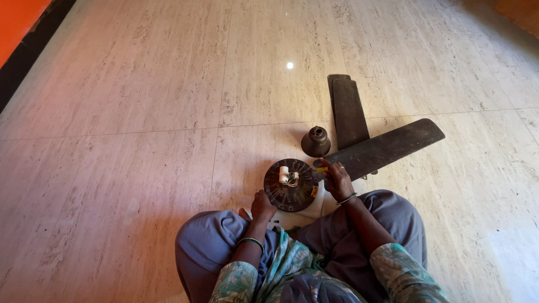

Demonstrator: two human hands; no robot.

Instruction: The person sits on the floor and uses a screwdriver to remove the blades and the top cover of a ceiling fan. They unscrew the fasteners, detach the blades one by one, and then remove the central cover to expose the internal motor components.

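Observation:
A round dark fan motor (291, 185) lies on the floor between my knees, with a white part and coloured wires at its centre. My left hand (262, 205) rests on its near left rim, fingers curled over the edge. My right hand (337, 178) is at the motor's right side, closed on a small yellow-handled tool (321, 169) where a dark fan blade (387, 149) meets the motor.
Further dark fan blades (348, 110) lie stacked on the tiled floor behind the attached one. A dark bell-shaped fan cup (316, 141) stands just beyond the motor. An orange wall with a black skirting (22, 39) runs along the far left.

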